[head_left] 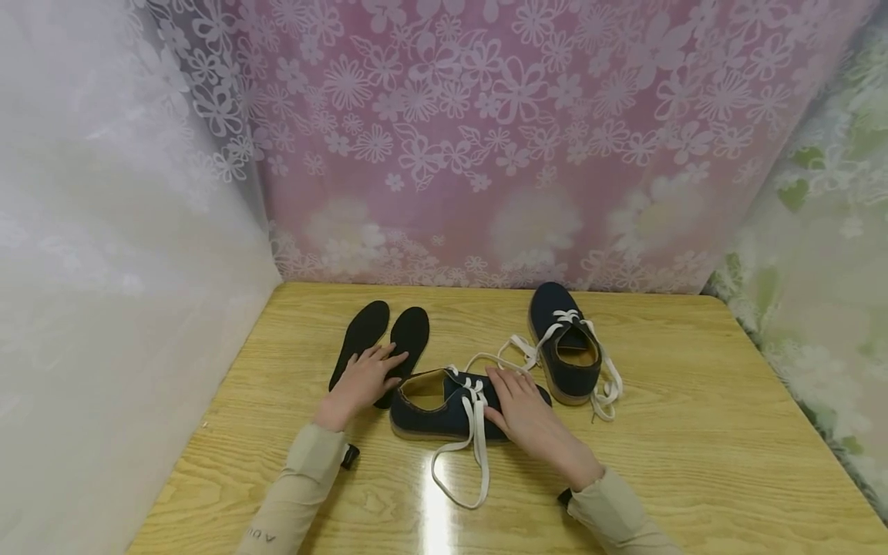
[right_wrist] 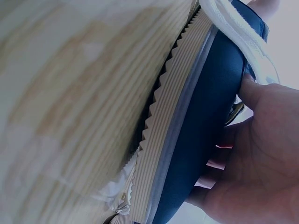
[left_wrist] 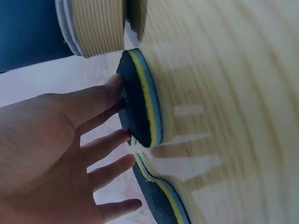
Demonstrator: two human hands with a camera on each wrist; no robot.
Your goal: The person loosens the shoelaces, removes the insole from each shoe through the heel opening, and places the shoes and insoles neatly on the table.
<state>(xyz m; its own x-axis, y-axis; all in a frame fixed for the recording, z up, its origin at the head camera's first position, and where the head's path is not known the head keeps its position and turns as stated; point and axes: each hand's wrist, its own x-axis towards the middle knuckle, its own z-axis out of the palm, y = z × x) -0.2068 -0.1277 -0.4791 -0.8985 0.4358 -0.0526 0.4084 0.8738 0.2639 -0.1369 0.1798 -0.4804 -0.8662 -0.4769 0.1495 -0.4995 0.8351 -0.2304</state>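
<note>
A dark blue lace-up shoe point(head_left: 426, 416) lies sideways at the front, toe to the right, its white laces point(head_left: 477, 439) loose over the near side. My right hand point(head_left: 530, 420) rests across its toe part, fingers over the top. In the right wrist view, my thumb touches the blue upper point(right_wrist: 201, 116) above the ribbed tan sole. To the left lie two black insoles, the right one point(head_left: 412, 331) and the left one point(head_left: 364, 333). My left hand point(head_left: 361, 381) reaches over them with spread fingers; its thumb touches the nearer insole point(left_wrist: 135, 98), which shows yellow and blue layers.
A second blue shoe point(head_left: 555, 370) stands behind to the right, toe toward the pink floral curtain point(head_left: 444, 154). Its white laces trail on both sides. The wooden table point(head_left: 694, 432) runs to pale cloth on the left and a leaf-patterned cloth point(head_left: 825, 254) on the right.
</note>
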